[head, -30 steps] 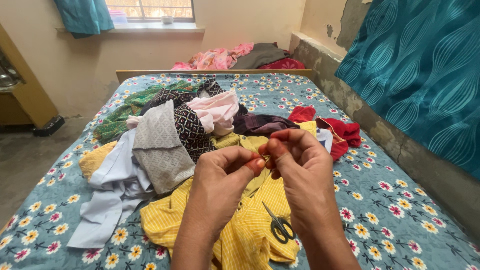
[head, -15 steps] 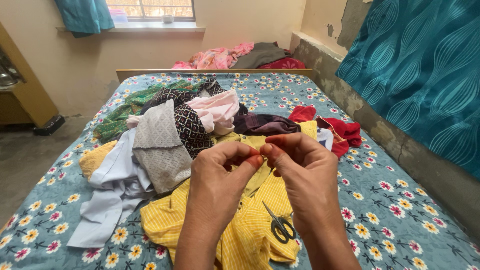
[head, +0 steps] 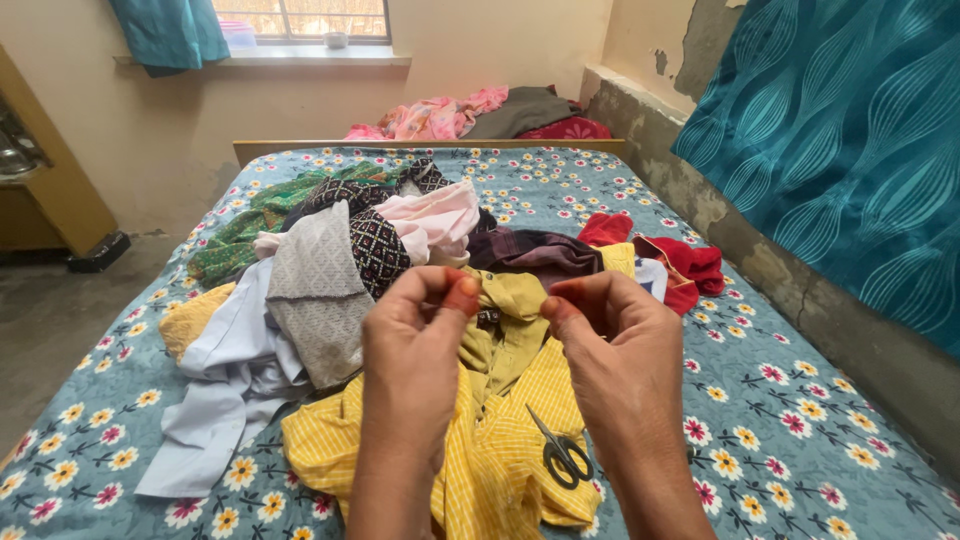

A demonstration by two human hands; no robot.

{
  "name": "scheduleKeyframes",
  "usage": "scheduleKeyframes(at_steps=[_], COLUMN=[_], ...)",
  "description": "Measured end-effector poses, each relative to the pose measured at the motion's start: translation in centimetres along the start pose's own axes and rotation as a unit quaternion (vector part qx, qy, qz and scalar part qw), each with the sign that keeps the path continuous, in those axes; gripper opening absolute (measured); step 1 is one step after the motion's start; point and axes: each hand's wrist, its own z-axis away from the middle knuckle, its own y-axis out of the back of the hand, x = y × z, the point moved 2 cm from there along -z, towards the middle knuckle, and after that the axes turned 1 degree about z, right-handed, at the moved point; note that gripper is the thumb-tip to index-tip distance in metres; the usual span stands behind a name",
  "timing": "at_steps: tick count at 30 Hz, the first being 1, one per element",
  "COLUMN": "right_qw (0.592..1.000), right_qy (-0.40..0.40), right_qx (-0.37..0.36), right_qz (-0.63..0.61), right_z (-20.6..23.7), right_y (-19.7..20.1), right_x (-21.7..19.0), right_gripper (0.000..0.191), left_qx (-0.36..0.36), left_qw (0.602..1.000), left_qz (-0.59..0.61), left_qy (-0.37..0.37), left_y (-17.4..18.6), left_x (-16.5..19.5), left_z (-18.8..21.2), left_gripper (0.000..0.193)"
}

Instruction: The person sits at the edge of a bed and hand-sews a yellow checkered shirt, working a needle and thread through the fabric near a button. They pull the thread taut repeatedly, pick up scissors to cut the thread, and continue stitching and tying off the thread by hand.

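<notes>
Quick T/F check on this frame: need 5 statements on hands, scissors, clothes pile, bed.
1. Both hands, left hand and right hand, are raised above the yellow striped shirt. True.
2. The scissors are in the right hand. False: they lie on the yellow striped shirt, below that hand.
3. A pile of clothes sits on the bed. True.
4. The bedsheet is plain white. False: it is blue with flowers.
5. The two hands are clasped together. False: a gap separates them, fingertips pinched.

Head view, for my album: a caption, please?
Two hands, left and right, pinch fingertips above yellow shirt and scissors on a clothes-strewn bed.
</notes>
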Motion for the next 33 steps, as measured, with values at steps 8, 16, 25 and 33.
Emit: scheduleKeyframes(at_steps=[8,16,25,33], right_qw=[0.997,0.989,0.957,0.981], right_qy=[0.006,-0.012,-0.061,-0.085], right_qx=[0.038,0.027,0.009,-0.061], right_qz=[0.069,-0.144,-0.282,-0.163], right_z=[0.2,-0.2,0.2,-0.5], right_y=[-0.5,-0.7,-1.4,-1.3], right_x=[0.4,0.9,0.9,1.4], right_gripper=[0.006,0.010,0.016,0.016], left_qx=[0.050,0.091,0.134,0.053], left_qw=[0.997,0.970,0.908,0.980], left_qz=[-0.033,-0.226,-0.397,-0.191], left_qy=[0.041,0.020,-0.018,0.022], left_y=[0.5,2.0,3.4,2.5], left_x=[-0.6,0.1,-0.9,-1.0], left_z=[0.3,0.4,0.4,0.3], left_gripper=[0.011,0.023,0.027,0.019])
